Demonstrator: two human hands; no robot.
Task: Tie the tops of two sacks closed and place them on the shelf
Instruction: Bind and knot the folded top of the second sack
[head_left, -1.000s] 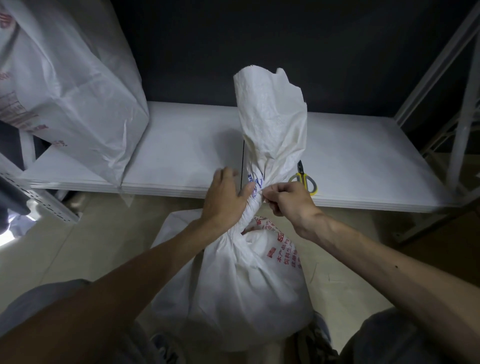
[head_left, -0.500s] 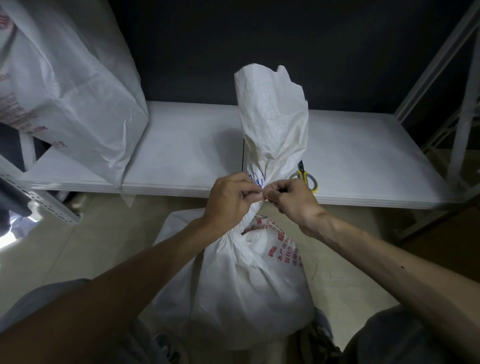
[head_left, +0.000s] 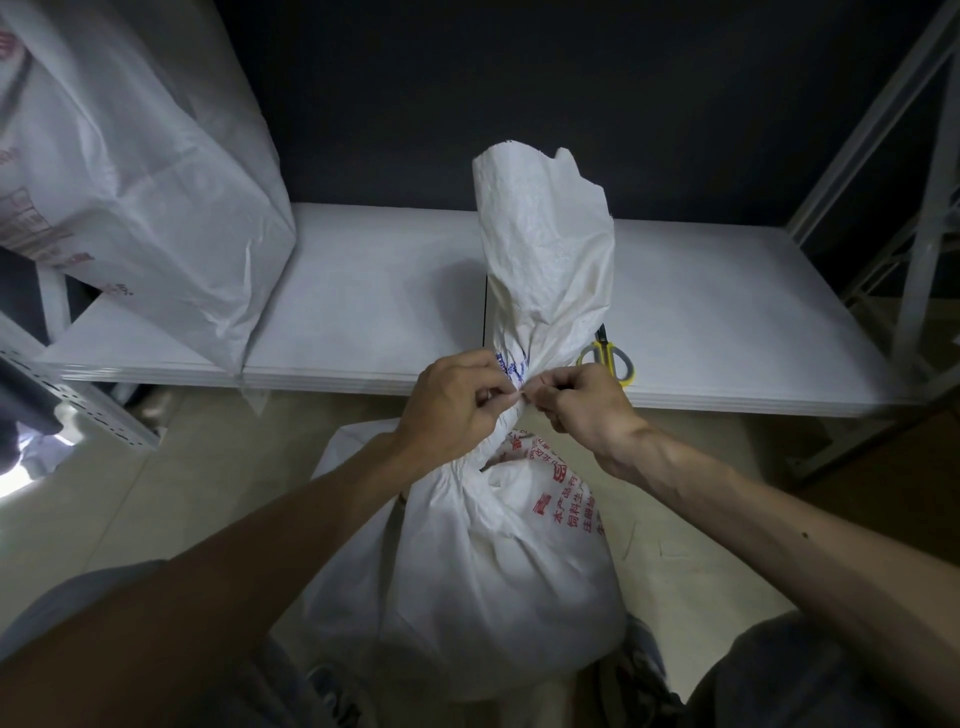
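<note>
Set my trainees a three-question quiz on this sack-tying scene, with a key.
1. True or false: the yellow-handled scissors lie on the floor.
2. Where do the left hand and right hand pinch the floor sack? A neck, B base, C top edge.
3. Fill in: the other sack stands at the shelf's ___ end.
Key: 1 false, they lie on the shelf; 2 A; 3 left.

Dark wall behind — pale tiled floor, bright patch far left.

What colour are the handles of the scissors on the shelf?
The scissors have yellow and grey handles, best seen in the head view.
</note>
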